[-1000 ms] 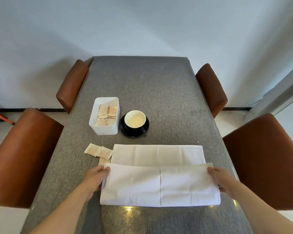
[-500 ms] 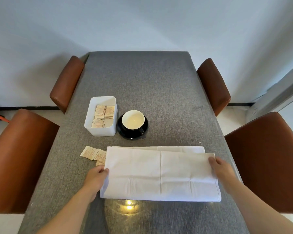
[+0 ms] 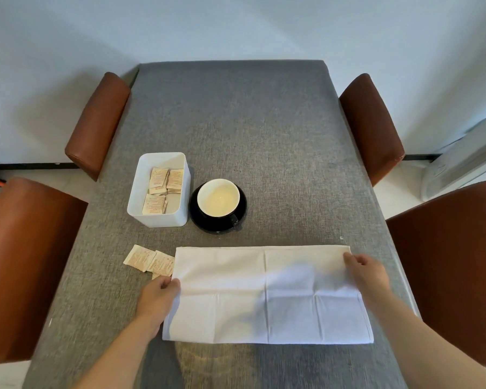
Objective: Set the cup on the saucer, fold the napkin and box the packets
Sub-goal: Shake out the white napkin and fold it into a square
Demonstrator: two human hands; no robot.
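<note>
A white napkin (image 3: 264, 293) lies folded in half on the near part of the grey table (image 3: 236, 130). My left hand (image 3: 159, 297) pinches its left edge. My right hand (image 3: 368, 272) holds its far right corner. A white-lined cup (image 3: 218, 198) stands on a black saucer (image 3: 199, 220) in mid-table. To its left a white box (image 3: 159, 189) holds several beige packets (image 3: 163, 186). Loose packets (image 3: 149, 258) lie beside the napkin's far left corner, one partly hidden by it.
Brown chairs flank the table: two on the left (image 3: 26, 262) (image 3: 98, 122) and two on the right (image 3: 449, 265) (image 3: 371, 124). A pale wall stands beyond the table's far end.
Both hands carried the napkin's near half forward over the far half. The fold now lies flat, its edges meeting at the far side. The view shifted slightly.
</note>
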